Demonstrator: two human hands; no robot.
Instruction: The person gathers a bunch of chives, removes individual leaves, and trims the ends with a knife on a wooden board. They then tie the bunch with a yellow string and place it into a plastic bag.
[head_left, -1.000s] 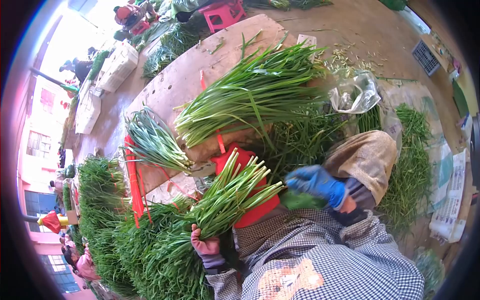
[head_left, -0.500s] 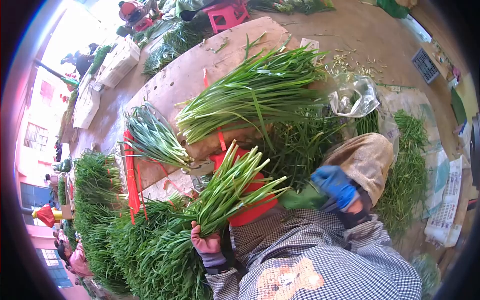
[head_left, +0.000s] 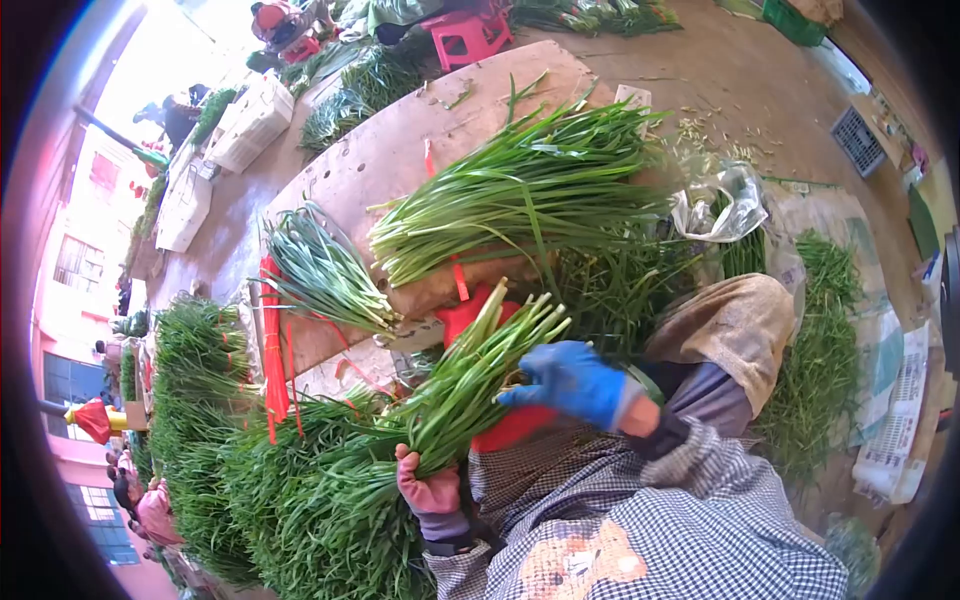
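Observation:
My left hand (head_left: 430,482), in a pink glove, is closed round a bunch of green chives (head_left: 470,378) in front of my lap. The pale stem ends of the bunch point up and to the right. At its right side is my right hand (head_left: 575,385) in a blue glove, fingers apart and fingertips right at the stems. Beyond the bunch, a large pile of chives (head_left: 520,190) lies on a wooden board (head_left: 370,150). A smaller bunch with bluish leaves (head_left: 325,265) lies on the board's left part.
Red ties (head_left: 273,350) hang at the board's left edge. Stacked chives (head_left: 310,510) fill the left side. A clear plastic bag (head_left: 722,205) and loose greens (head_left: 815,350) lie to the right. Farther off are a pink stool (head_left: 470,40), white crates (head_left: 252,125) and other people.
My right hand has moved left from beside my knee to the held bunch, its fingers now spread. The bunch's stem ends are closer together than before.

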